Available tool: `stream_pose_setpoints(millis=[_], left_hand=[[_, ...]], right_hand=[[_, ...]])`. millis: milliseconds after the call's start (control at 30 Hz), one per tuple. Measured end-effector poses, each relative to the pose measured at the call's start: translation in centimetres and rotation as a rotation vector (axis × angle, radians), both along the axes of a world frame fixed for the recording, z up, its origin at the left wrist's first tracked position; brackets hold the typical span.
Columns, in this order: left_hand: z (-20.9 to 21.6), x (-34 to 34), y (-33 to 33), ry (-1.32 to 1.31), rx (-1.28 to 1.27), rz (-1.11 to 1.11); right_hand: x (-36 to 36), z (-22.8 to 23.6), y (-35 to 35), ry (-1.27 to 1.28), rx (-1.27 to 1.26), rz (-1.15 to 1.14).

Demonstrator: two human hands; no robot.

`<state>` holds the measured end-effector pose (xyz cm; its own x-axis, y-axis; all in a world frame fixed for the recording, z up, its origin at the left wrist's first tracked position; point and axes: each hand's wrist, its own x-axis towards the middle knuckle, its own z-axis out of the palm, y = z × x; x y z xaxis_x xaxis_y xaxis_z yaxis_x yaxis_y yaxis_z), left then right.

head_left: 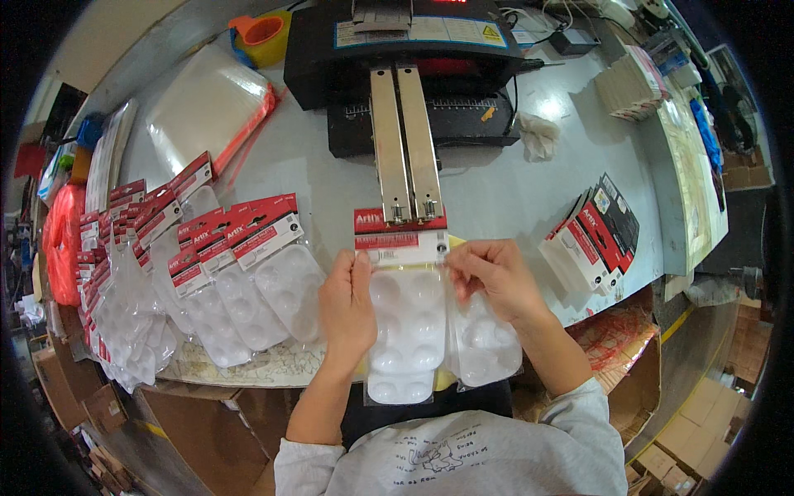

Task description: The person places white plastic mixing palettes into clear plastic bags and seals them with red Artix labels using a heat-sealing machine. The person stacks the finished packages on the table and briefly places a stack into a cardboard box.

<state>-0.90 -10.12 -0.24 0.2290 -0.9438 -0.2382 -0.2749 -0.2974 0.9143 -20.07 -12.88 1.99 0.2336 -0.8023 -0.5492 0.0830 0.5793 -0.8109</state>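
Note:
A clear bag with a white plastic paint palette (405, 318) lies in front of me, topped by a red and white header card (404, 248). The card's upper edge is under two metal bars (404, 149) that jut from a black machine (422, 62). My left hand (347, 302) pinches the left edge of the packet just below the card. At the card's lower right corner, my right hand (492, 277) is closed with thumb and fingers together on its edge. Below that hand lies another bagged white palette (486, 343), partly hidden by the wrist.
Finished palette packets (236, 281) are piled at the left. Flat clear bags (207, 107) lie behind them, near an orange and yellow cup-like object (260, 35). Header cards (591, 236) are stacked at the right, more cards (631, 87) farther back. Crumpled tissue (539, 136) sits by the machine.

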Motion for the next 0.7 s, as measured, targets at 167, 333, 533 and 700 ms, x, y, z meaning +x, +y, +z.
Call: stream_pose_setpoints(millis=[167,333,533,700], left_hand=[[-1.3,0.0,-2.4,0.014,-0.096,0.019],[-1.9,0.0,-2.8,0.102,-0.126,0.036],[-1.8,-0.5,-2.4,0.101,-0.169,0.052],[-1.5,-0.4,-2.5,0.026,-0.126,0.019]], right_hand=[[0.8,-1.3,-1.7,-0.012,-0.031,-0.093],[0.9,-1.9,-2.2,-0.023,-0.034,-0.107],[0.8,-1.5,-2.1,0.051,-0.093,-0.071],[0.4,-1.8,-1.9,0.006,-0.101,-0.113]])
